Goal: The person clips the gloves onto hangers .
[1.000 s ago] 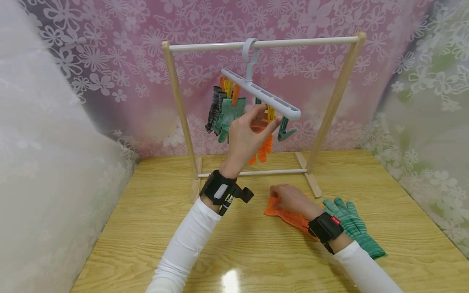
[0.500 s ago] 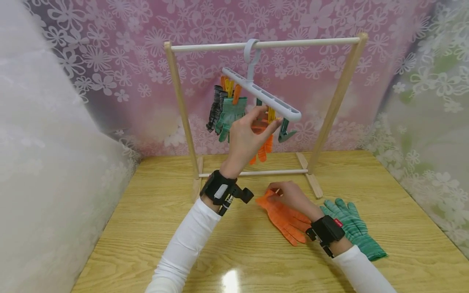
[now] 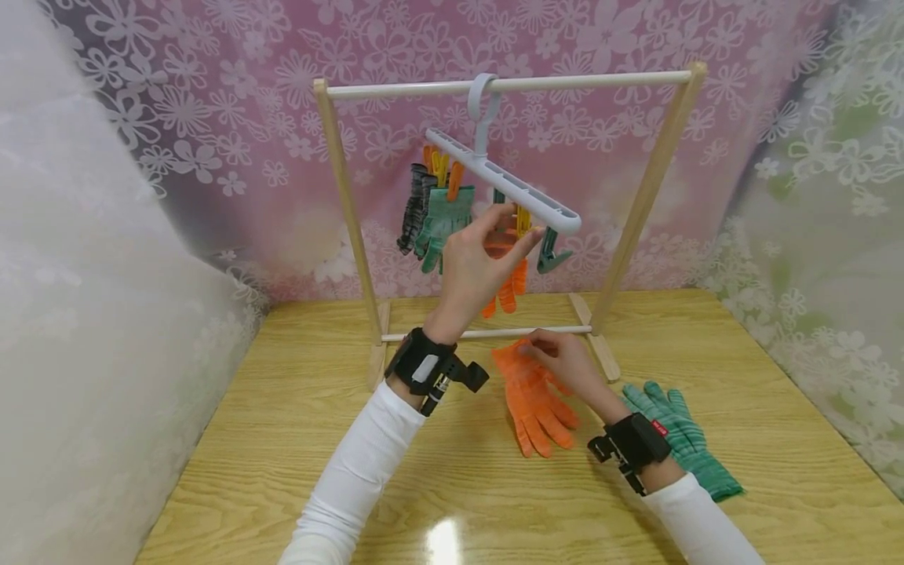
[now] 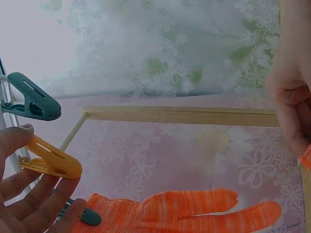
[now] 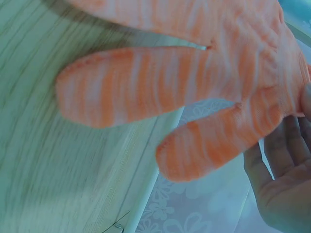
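My left hand [image 3: 469, 271] is raised to the near half of the pale clip hanger [image 3: 526, 192]. Its thumb and fingers pinch a yellow clip [image 4: 58, 158], which has no glove in it. A dark green clip [image 4: 34, 99] dangles at the hanger's near end. Behind the left hand an orange glove [image 4: 180, 211] hangs from another green clip [image 4: 91, 217]. Lower down, my right hand [image 3: 568, 365] pinches a second orange glove [image 3: 537, 400] by its cuff. That glove's fingers point toward me; whether their tips touch the table cannot be told.
A wooden rack [image 3: 646, 196] carries the hanger on its white top rod [image 3: 593, 81]. On the hanger's far half hang a green glove [image 3: 445, 220] and a dark grey glove [image 3: 417, 208]. Another green glove [image 3: 681, 435] lies on the table [image 3: 282, 455], right of the right hand.
My right hand has lifted the orange glove by its cuff and moved it a little away from me, so the glove now hangs spread out. The left hand has stayed at the yellow clip.
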Available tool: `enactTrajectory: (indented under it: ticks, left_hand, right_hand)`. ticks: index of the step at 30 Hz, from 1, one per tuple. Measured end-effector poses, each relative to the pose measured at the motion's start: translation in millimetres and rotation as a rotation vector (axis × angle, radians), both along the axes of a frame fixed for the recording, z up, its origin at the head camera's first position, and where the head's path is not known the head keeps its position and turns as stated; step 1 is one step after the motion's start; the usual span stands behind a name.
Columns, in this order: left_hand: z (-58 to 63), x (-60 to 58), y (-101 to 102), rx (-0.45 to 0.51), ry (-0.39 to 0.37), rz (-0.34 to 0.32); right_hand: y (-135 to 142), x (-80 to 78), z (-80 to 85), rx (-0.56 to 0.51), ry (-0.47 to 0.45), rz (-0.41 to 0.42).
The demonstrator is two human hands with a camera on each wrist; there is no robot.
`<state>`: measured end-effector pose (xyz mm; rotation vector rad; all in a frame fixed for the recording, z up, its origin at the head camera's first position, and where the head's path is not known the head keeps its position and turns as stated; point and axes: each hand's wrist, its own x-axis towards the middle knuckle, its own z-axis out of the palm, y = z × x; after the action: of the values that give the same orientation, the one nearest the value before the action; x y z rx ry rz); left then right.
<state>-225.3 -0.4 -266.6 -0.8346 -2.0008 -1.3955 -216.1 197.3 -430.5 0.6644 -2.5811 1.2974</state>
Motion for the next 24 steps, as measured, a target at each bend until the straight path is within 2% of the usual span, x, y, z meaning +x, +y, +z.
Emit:
enactTrajectory:
  ticks: [5, 10, 18, 21, 24]
  left_hand:
    - [0.1, -0.6, -0.6, 0.008, 0.0, -0.009]
    - [-0.1, -0.7, -1.5, 0.009, -0.003, -0.017]
    - [0.3, 0.9, -2.0, -0.007, -0.024, -0.014]
    - [1.0, 0.9, -2.3, -0.009, -0.027, -0.01]
    - [1.6, 1.1, -2.6, -0.005, -0.032, -0.011]
  right_hand:
    - [-0.8, 1.8, 3.4, -0.081, 0.044, -0.045]
    - [-0.6, 2.2, 7.4, -0.115, 0.08, -0.11]
    - [-4.2, 5.7, 13.2, -0.168, 0.083, -0.172]
    - [-6.6, 8.7, 22.3, -0.192, 0.094, -0.19]
    - [-11.3, 16.8, 40.1, -0.224, 0.098, -0.184]
